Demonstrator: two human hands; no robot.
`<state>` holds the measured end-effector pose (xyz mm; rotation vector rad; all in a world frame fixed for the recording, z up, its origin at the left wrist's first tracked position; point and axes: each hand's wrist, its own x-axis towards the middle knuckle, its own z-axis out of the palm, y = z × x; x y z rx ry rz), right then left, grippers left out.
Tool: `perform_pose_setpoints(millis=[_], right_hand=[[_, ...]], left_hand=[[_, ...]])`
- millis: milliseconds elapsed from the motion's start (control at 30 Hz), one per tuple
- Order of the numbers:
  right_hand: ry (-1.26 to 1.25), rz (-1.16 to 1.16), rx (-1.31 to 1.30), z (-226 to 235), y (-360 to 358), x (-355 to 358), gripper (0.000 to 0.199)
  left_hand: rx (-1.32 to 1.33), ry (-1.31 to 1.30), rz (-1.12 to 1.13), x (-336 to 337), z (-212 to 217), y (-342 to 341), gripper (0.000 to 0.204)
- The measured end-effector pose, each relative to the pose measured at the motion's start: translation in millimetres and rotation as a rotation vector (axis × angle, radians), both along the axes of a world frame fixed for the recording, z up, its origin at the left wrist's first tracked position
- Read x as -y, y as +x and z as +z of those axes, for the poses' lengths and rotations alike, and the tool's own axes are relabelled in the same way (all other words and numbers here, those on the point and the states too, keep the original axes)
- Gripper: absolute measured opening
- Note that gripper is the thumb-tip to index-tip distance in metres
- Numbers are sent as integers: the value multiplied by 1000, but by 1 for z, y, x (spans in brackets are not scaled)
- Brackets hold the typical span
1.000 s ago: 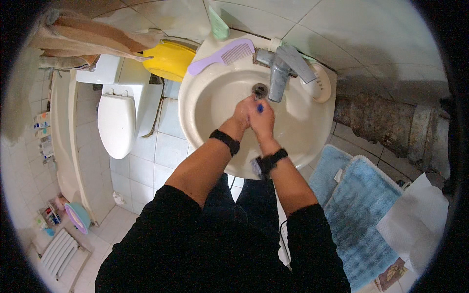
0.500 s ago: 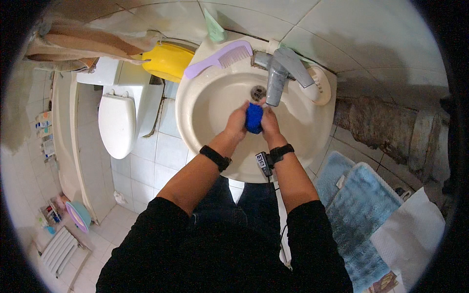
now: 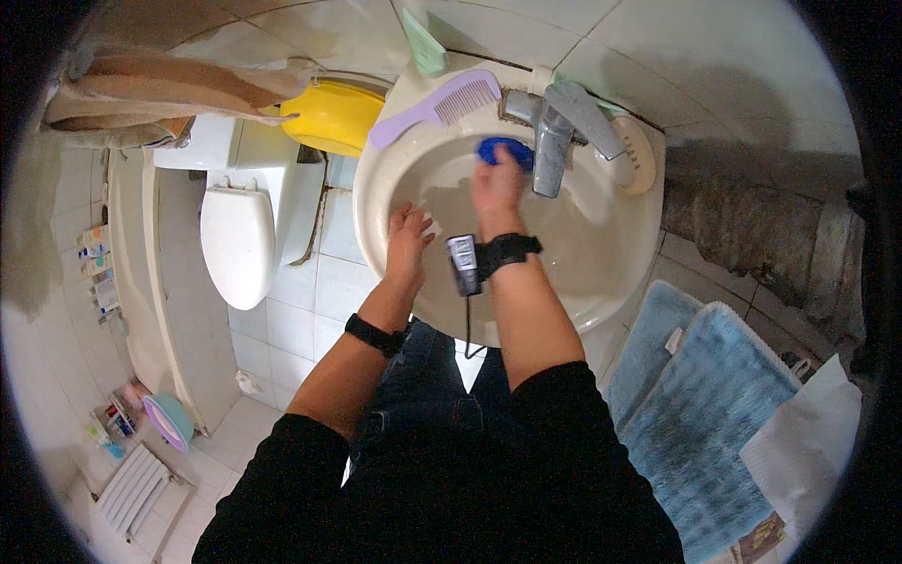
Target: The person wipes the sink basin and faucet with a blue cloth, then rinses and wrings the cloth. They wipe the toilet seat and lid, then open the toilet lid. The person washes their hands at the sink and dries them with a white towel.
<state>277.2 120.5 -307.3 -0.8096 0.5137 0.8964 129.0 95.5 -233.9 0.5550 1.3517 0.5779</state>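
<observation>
My right hand (image 3: 496,193) presses a blue sponge (image 3: 489,148) against the far inner wall of the cream washbasin (image 3: 568,254), just left of the grey faucet (image 3: 552,155). The fingers lie over the sponge and are a little blurred, and part of it is hidden beneath them. Over the basin's left side is my left hand (image 3: 407,246), its fingers apart and nothing in them. A lilac comb (image 3: 437,111) lies on the back left rim. At the back right corner sits an oval cream soap dish (image 3: 634,158).
A pale green tube (image 3: 425,47) stands at the basin's back edge. To the left are a yellow tub (image 3: 329,117) and a white toilet (image 3: 237,246). Blue towels (image 3: 700,404) hang at the right beside white paper (image 3: 810,446). A cable runs from my right wristband (image 3: 507,254).
My hands have parted. The right one has carried the blue sponge up to the basin's back wall; the left has let go and moved left. The view has shifted slightly.
</observation>
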Motion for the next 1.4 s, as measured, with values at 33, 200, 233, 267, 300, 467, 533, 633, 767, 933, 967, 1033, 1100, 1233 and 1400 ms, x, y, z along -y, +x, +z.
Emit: perform_pose_setpoints(millis=[33,200,233,267,300,467,533,633,767,933,967,1033,1100,1233,1400], right_hand=[[-59,219,95,6,-23,0,9],[-471,975,819,45,-61,0,23],[-414,822,654,51,-51,-3,24],[-399,708,449,56,-41,-5,24],[-153,333,199,60,-31,-8,30],[-450,548,512,76,-42,-15,40],[-511,823,754,76,-59,-11,38],[-223,520,538,62,-56,-11,19],[-301,57,-71,23,13,-14,13],[-214,-337,-60,8,87,66,18],[-144,-333,50,10,91,92,19],[-240,-425,182,10,95,120,18],[-140,-378,163,6,96,124,16],[-36,54,207,-11,107,84,13],[421,224,70,-7,122,102,14]], left_hand=[[-9,23,-2,0,1,-5,52],[-27,101,-70,1,8,-16,43],[-37,109,-95,1,9,-17,43],[-38,103,-98,2,10,-19,42],[-41,110,-105,3,11,-20,42],[-53,91,-128,6,11,-23,41],[-38,93,-129,6,9,-24,40],[-20,93,-119,6,10,-25,40],[-27,84,-138,6,12,-27,37],[-54,78,-159,4,17,-29,37],[-50,82,-156,4,17,-29,37],[-53,66,-154,3,18,-29,37],[-53,66,-160,2,18,-29,37],[-35,74,-169,2,18,-28,37],[-36,69,-185,3,16,-28,37]])
